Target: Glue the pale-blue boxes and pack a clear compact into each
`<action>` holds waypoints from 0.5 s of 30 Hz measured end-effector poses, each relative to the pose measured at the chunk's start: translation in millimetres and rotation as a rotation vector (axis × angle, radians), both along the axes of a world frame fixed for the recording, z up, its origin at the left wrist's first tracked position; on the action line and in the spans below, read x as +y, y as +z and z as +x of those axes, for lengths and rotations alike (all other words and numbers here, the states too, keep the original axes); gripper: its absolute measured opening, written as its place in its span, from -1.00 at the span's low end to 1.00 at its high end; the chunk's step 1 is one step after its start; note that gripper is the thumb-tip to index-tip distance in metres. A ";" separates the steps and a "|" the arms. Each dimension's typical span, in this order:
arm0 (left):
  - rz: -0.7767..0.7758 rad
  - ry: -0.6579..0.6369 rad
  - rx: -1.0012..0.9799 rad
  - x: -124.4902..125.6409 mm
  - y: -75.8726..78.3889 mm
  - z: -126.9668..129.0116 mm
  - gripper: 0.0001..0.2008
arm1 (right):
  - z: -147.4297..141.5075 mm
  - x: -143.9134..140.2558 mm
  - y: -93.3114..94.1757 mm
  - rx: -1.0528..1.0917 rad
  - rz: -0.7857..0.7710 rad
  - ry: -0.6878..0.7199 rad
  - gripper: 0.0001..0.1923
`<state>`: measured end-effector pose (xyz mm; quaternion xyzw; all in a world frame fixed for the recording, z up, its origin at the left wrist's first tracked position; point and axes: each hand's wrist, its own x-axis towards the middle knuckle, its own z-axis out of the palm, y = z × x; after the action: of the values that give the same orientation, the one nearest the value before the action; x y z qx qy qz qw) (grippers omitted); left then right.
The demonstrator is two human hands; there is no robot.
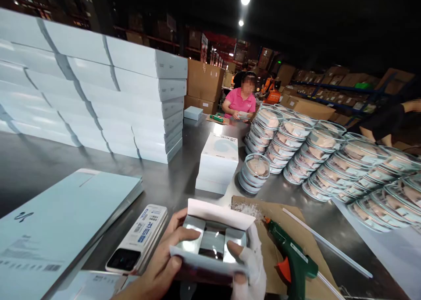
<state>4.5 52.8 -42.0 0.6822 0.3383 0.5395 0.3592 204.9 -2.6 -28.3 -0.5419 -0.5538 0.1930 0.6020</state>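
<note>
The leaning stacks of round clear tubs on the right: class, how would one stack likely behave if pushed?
The tub stacks already lean, so a push would probably topple one. The tubs look smooth plastic, likely to slide apart on the steel table, and, being round, might roll.

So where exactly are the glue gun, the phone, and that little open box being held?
glue gun (294, 260), head view, on its green body.
phone (136, 241), head view, on its white back.
open box (212, 241), head view, on its silvery inside.
</note>
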 end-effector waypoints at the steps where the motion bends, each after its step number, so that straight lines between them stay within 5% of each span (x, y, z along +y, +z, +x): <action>1: -0.042 0.022 -0.019 -1.0 1.7 3.1 -0.46 | -9.3 -1.0 3.6 0.049 -0.064 -0.050 -0.36; 4: -0.147 0.162 -0.149 -4.6 7.5 12.1 -0.63 | -25.7 -0.7 6.7 0.172 -0.214 -0.170 -0.35; 6: -0.206 0.200 -0.170 -6.4 13.7 14.8 -0.72 | -14.6 1.2 4.3 0.185 -0.159 -0.115 -0.32; 9: -0.292 0.088 0.028 -5.8 25.5 9.4 -0.72 | 42.6 -1.0 3.9 0.000 -0.088 -0.053 -0.22; 12: -0.289 0.001 0.193 -0.3 31.8 -5.2 -0.68 | 118.3 -15.0 12.2 -0.252 -0.396 -0.464 -0.41; 15: -0.246 -0.099 0.330 8.8 27.5 -22.9 -0.59 | 163.7 -34.7 16.5 -0.237 -0.595 -0.542 -0.74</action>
<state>-18.5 61.7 -14.6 0.7281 0.4218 0.3569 0.4057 368.6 -37.4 -11.8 -0.8367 -0.3767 0.1157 0.3803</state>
